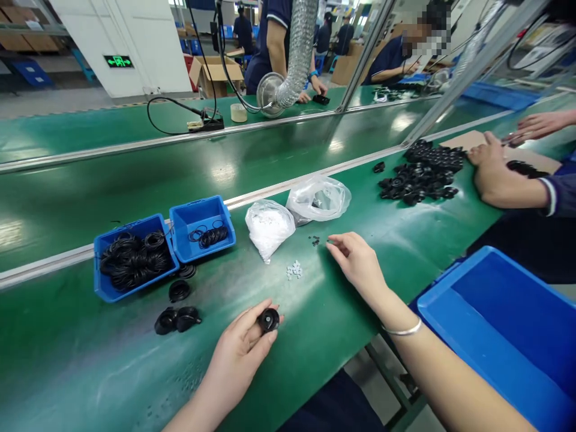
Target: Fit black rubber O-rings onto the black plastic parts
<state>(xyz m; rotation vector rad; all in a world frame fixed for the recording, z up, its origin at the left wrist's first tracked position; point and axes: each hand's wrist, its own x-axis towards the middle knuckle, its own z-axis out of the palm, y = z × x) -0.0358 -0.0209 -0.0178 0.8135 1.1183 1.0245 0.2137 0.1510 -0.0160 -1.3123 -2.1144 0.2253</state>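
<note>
My left hand [245, 342] grips a small round black plastic part [269, 320], its hollow side up with a light spot at the centre. Thumb and fingers of my right hand [357, 261] are pinched together just above the bench; whatever sits at the fingertips is too small to name. Beside those fingertips lie several tiny black pieces [314, 240]. A little group of small white pieces [294, 270] rests between my hands. Behind them stand a clear bag of white pieces [269, 228] and another open clear bag [319, 199] with dark contents.
Two blue bins [103, 282] [202, 209] hold black rings. Black round parts [177, 321] lie in front of them. Farther right is a heap of black parts [418, 180], near a co-worker's hands [490, 153]. A large blue crate [499, 336] stands right of my forearm.
</note>
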